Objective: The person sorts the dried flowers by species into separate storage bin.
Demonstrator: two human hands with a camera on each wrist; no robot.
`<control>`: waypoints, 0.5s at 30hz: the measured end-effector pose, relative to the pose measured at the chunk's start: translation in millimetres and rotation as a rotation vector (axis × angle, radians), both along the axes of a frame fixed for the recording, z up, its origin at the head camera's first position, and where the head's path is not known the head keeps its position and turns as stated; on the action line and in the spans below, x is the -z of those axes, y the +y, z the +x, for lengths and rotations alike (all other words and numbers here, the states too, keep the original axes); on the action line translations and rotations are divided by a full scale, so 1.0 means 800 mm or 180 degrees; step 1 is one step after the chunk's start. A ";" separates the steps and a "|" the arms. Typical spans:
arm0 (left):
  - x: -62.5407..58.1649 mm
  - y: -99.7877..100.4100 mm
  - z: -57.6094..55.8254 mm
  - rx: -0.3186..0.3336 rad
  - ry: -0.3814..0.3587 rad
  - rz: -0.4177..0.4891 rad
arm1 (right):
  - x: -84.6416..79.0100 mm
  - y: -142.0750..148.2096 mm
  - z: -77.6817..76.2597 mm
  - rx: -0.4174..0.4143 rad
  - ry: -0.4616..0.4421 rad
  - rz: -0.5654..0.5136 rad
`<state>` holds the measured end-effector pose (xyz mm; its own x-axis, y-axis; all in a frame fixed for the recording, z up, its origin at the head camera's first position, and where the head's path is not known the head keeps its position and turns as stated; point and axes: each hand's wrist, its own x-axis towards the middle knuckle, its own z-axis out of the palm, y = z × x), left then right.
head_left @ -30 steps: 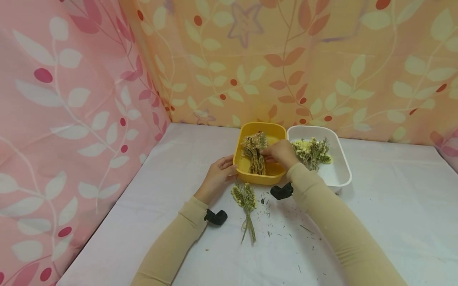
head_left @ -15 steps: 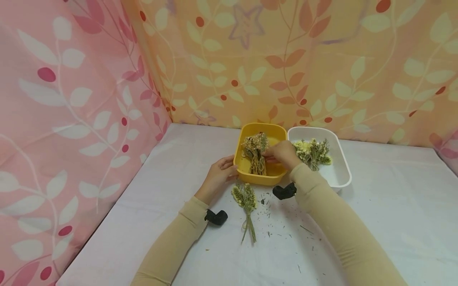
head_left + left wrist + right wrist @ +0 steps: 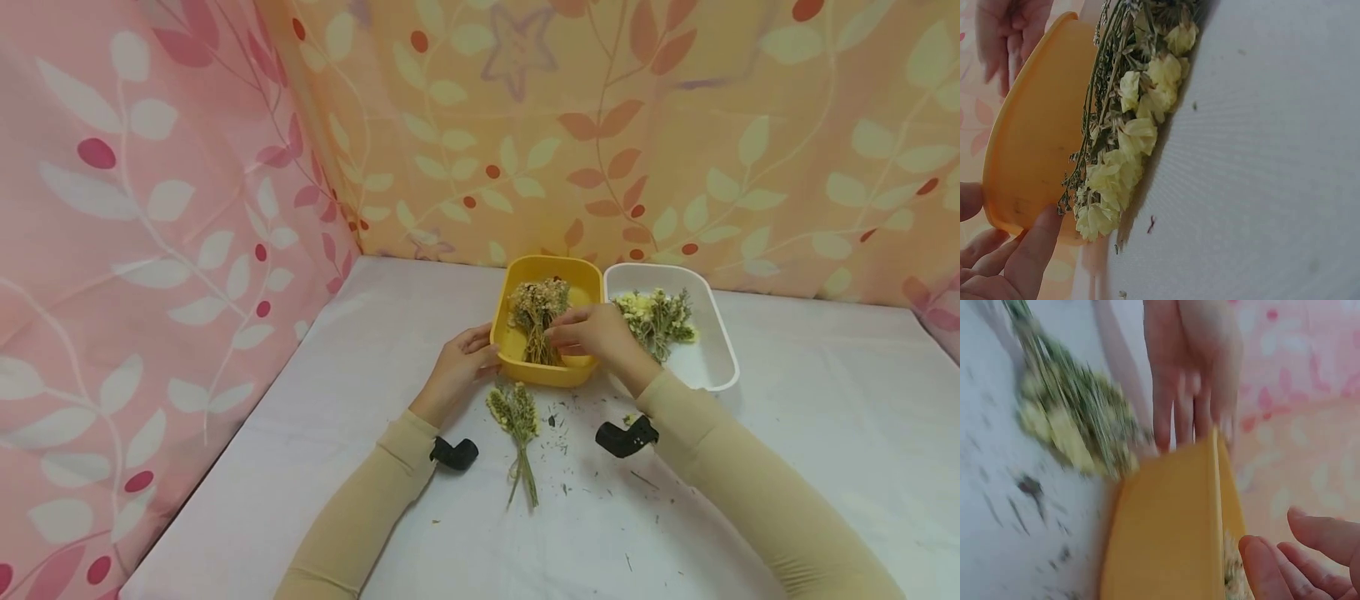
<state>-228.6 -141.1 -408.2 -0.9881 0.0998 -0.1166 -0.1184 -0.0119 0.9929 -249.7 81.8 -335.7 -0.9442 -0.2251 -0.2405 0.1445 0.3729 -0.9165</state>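
Note:
In the head view, my left hand [image 3: 459, 367] steadies the yellow container [image 3: 551, 377] at its left side. The left wrist view shows a fingertip over its rim and another digit against the outer wall. Inside lies a bunch of dried flowers [image 3: 542, 312], pale heads at the back and stems toward me. My right hand [image 3: 600, 333] hovers over the container's right part, fingertips close to the stems. In the right wrist view its thumb and fingers [image 3: 1260, 562] stand apart with nothing between them. A yellow dried flower bunch [image 3: 516, 417] lies in front on the cloth.
A white container [image 3: 716, 367] with yellow flower bunches [image 3: 656, 317] stands against the yellow container's right side. Plant crumbs [image 3: 562, 442] are scattered over the white tablecloth [image 3: 825, 433]. Patterned fabric walls [image 3: 450, 125] rise behind and to the left.
My right hand has let go of the dried flowers and drawn back slightly toward me and to the right. The stems in the yellow container are more in view. My left hand stays put.

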 end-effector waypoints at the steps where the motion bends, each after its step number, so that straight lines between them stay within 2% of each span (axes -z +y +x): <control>1: 0.000 0.000 0.000 -0.0004 -0.0002 0.0001 | 0.000 0.001 0.007 -0.0065 0.0027 0.0010; 6: -0.002 0.000 0.000 -0.0006 -0.0016 -0.0002 | 0.004 0.006 0.038 -0.0274 0.0115 -0.0064; 15: -0.001 0.001 -0.001 -0.0041 -0.0016 -0.0038 | 0.014 0.014 0.072 -0.0247 0.0056 -0.0138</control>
<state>-229.3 -140.6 -407.5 -0.9887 0.0855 -0.1228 -0.1234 -0.0017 0.9924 -192.2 93.3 -347.1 -0.9275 -0.3077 -0.2125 0.1005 0.3422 -0.9342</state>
